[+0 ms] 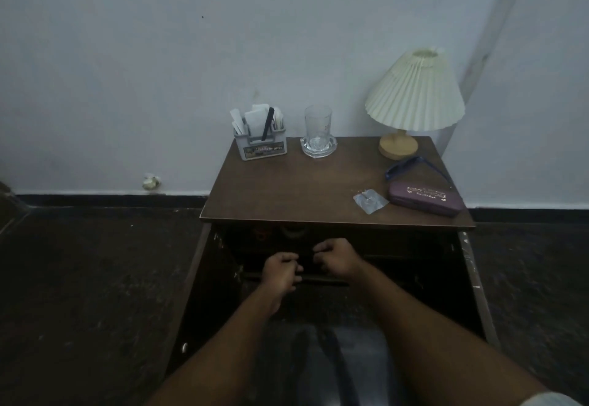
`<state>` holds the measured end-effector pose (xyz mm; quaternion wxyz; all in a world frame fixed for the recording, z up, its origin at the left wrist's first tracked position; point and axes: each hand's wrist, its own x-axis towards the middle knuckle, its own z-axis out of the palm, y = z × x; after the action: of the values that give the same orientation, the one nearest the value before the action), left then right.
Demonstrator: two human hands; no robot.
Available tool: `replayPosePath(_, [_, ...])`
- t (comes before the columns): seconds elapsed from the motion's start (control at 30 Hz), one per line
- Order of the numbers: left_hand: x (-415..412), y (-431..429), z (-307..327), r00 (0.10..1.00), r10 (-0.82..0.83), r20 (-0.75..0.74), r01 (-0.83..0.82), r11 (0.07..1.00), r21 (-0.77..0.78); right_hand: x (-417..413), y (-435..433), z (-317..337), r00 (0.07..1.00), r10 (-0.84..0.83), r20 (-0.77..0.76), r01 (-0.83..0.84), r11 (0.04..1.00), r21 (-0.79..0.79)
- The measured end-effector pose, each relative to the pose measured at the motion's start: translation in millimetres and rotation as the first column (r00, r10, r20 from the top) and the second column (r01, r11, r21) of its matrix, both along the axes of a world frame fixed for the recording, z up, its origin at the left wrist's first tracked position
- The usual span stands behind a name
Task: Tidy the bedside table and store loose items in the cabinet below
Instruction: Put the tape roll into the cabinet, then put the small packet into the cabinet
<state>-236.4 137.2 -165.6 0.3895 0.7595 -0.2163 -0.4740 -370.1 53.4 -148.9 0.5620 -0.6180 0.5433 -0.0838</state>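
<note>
Your left hand (282, 271) and right hand (335, 259) curl at the dark open cabinet (398, 246), whether gripping anything, can't tell.

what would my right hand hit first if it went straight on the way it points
The right hand points into the open cabinet; it would probably meet the dim objects under the tabletop first, though it is too dark to judge depth.

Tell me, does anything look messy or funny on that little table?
Yes. A crumpled clear wrapper lies loose near the front right edge, and blue glasses sit outside the purple case beside them.
</note>
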Motion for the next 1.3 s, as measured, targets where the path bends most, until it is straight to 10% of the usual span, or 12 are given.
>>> replayPosePath(0.83, [-77.2,-39.9,91.7,0.897,-0.143,0.417,0.278,0.918,-0.284,-93.2,-19.2,65.8,0.868,-0.48,0.125,0.487,0.777,-0.399])
replayPosePath(1.3, [-78.2,-120.3,71.3,0.922,-0.186,0.34,0.259,0.949,-0.181,-70.6,-53.9,47.1,0.804,-0.594,0.013,0.552,0.739,-0.386])
